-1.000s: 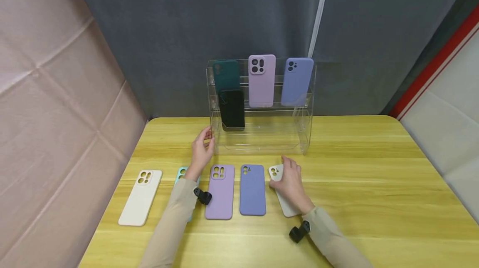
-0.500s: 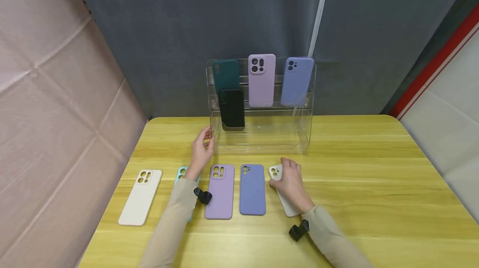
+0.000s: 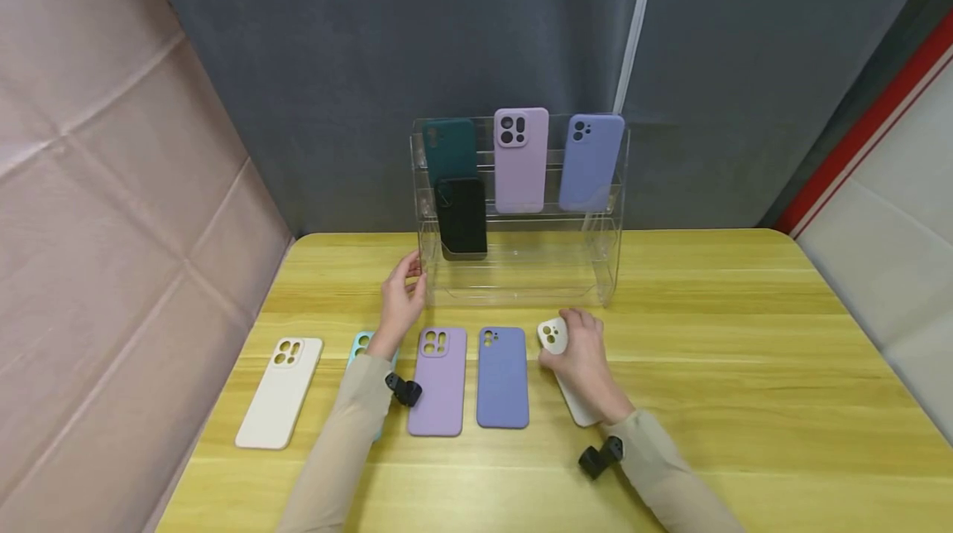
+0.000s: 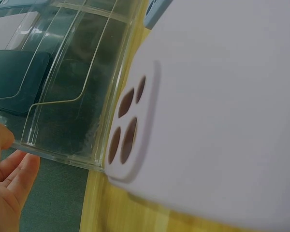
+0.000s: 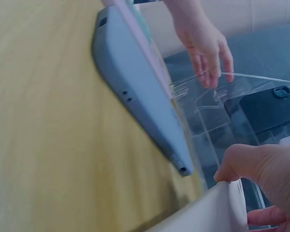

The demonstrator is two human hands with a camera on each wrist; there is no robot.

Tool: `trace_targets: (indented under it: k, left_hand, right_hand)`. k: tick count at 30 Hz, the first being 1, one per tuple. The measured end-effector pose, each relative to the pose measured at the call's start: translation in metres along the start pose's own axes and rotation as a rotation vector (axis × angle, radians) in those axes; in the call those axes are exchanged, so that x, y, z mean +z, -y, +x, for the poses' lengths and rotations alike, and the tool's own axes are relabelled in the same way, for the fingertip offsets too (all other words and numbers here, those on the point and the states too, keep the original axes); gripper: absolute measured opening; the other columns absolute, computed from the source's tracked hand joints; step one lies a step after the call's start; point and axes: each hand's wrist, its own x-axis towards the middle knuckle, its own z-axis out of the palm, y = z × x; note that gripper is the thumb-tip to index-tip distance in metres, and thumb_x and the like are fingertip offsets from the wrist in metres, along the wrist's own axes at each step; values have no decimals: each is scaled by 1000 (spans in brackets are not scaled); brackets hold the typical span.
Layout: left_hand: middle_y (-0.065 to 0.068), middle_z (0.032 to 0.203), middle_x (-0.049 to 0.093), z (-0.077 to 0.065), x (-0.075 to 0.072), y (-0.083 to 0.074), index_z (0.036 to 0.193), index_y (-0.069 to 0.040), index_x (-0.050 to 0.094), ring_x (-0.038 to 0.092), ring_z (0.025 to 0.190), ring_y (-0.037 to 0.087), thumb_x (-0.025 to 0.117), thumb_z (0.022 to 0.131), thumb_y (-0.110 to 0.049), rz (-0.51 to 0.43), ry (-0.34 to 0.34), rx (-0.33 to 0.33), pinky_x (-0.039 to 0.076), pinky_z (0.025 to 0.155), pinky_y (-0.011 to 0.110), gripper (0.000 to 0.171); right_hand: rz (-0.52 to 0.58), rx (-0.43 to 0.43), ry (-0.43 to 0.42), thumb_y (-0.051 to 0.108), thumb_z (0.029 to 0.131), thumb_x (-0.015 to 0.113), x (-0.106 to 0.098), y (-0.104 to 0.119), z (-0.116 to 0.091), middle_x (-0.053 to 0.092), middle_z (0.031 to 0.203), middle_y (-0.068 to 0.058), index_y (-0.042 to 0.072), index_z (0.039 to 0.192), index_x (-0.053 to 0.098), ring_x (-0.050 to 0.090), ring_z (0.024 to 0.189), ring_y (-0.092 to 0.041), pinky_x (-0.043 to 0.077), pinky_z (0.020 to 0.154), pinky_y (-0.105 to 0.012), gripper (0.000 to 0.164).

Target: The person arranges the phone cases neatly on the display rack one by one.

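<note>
My left hand [image 3: 402, 299] grips the left side panel of a clear acrylic display rack [image 3: 514, 296], thumb and fingers on either side of its edge in the right wrist view. On the table's right part, my right hand [image 3: 586, 355] pinches a white phone case [image 3: 578, 406] by its long edges, thumb at the left. In the right wrist view this white case [image 5: 208, 212] stands tilted up from the wood. Left of it lie a periwinkle phone case [image 3: 502, 380] and a lilac phone case [image 3: 438, 388]. A turquoise phone case [image 3: 362, 343] is mostly hidden under my left forearm.
Another white phone case [image 3: 279, 392] lies at the far left. The rack's upper tiers carry a teal case [image 3: 450, 148], a lilac case [image 3: 521, 173] and a periwinkle case [image 3: 591, 162]; a black case [image 3: 463, 218] stands lower left. A grey curtain [image 3: 372, 61] hangs behind the table.
My right hand has shifted slightly forward and right, and the white phone case moves with it, its camera end a little higher in view. My left hand stays at the rack.
</note>
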Motion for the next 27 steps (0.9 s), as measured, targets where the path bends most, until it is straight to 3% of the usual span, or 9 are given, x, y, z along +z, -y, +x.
trace_targets:
  k: [12, 27]
  left_hand:
    - [26, 108, 60, 0, 0, 0, 127, 6, 51, 59, 96, 36, 55, 89, 6, 6, -6, 9, 57, 77, 44, 39]
    - [24, 108, 60, 0, -1, 1, 128, 4, 51, 59, 97, 35, 55, 89, 5, 7, 4, 1, 56, 78, 43, 39]
  right_hand:
    - [72, -182, -160, 7, 60, 77, -19, 17, 7, 44, 129, -28, -11, 123, 49, 37, 115, -41, 45, 88, -50, 72]
    - [104, -335, -310, 8, 59, 76, -44, 38, 49, 48, 124, -30, -12, 119, 51, 39, 111, -43, 38, 90, -51, 68]
